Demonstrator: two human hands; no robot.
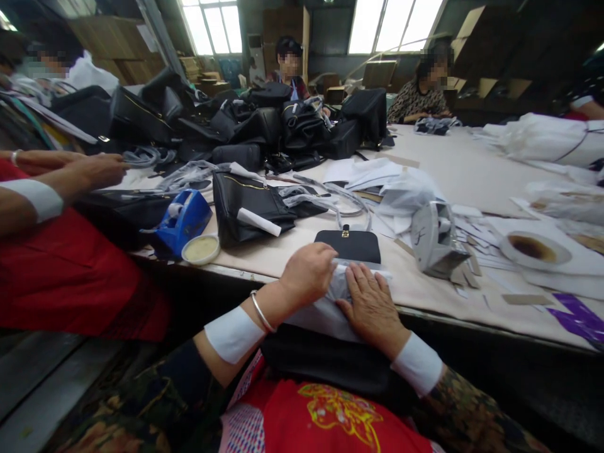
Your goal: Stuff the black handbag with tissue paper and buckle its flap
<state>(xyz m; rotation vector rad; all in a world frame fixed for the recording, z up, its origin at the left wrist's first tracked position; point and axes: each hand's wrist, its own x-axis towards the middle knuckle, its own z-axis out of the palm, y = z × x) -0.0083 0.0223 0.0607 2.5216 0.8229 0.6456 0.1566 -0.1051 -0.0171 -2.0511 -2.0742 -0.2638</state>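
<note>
Nearest us spread a red apron [278,412]; above it our left hand [309,269] curled its fingers at the white film [330,314], whether gripping it we could not tell, while our right hand [372,308] lay flat on it, fingers extended. We saw the film at the table [264,259] edge, just below the black flap [349,246]. We judged that uneven pressure might crease it, and its overhang drag it lapward.
</note>
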